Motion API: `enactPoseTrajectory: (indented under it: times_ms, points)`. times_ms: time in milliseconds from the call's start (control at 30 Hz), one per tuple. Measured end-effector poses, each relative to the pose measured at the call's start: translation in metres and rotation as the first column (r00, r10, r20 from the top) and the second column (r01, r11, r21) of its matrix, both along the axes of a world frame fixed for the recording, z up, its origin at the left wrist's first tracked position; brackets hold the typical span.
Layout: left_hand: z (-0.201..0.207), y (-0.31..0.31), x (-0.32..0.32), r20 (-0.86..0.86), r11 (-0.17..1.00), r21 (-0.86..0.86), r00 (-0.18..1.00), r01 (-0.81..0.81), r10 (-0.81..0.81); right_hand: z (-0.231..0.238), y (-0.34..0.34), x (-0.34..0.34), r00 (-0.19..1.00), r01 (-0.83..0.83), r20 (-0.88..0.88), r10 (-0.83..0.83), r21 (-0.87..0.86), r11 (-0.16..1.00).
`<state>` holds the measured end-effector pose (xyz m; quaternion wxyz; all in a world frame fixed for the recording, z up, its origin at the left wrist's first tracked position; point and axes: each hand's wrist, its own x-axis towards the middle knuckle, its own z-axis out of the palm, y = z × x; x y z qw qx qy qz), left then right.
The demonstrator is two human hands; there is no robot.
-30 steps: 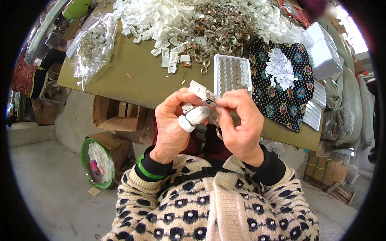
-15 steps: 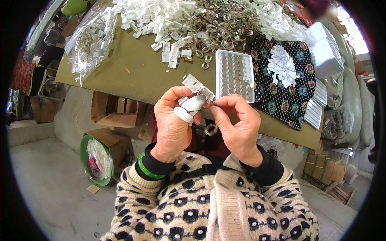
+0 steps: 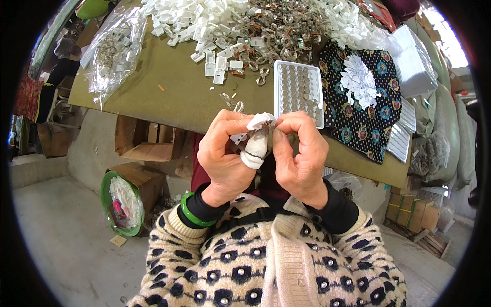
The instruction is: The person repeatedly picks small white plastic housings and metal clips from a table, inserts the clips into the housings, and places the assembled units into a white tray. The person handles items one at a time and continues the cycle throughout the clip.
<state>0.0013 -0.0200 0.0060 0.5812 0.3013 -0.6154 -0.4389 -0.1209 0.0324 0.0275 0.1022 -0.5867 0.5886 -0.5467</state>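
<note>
My left hand [image 3: 222, 151] is closed around a small white plastic case [image 3: 261, 121], held between thumb and fingers above the table's near edge. A finger of this hand wears a white fabric finger sleeve [image 3: 257, 143]. Clear plastic links [image 3: 238, 106] stick out just beyond the left fingers. My right hand [image 3: 302, 151] is pinched, its thumb and forefinger against the right end of the case. Whatever lies between those fingertips is hidden. Nearby, a white tray [image 3: 276, 97] carries rows of small round silver discs.
White plastic cases [image 3: 192, 20] and clear links [image 3: 281, 30] lie heaped along the far side. A clear bag [image 3: 115, 56] rests at left. On the right, a patterned black cloth [image 3: 376, 133] bears white paper pieces [image 3: 358, 82], with stacked trays [image 3: 414, 64] beside it.
The white case has turned and now sits lower and more to the right in my left hand. Clear links now show beyond the left fingers; the ring hanging below the hands is gone from there.
</note>
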Motion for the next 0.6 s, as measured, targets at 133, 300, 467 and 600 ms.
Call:
enactPoseTrajectory:
  times_ms: [133,300,467,600]
  points:
    - [0.004,0.002,0.000,-0.196,0.970,0.222,0.979,0.097,-0.053,-0.004,0.001,0.004,0.998,0.039,-0.039,-0.039,0.007,0.999]
    - [0.009,0.004,0.005,-0.568,0.708,0.564,0.822,0.425,-0.041,-0.008,0.001,0.005,0.997,0.041,-0.070,-0.038,0.049,0.998]
    - [0.011,-0.004,0.016,-0.674,0.457,0.644,0.738,0.613,-0.040,-0.010,-0.003,0.003,0.978,0.009,-0.207,-0.008,0.003,1.000]
    - [0.010,-0.006,0.021,-0.749,0.336,0.616,0.661,0.713,-0.029,-0.009,-0.005,0.005,0.962,0.014,-0.270,-0.029,-0.056,0.998]
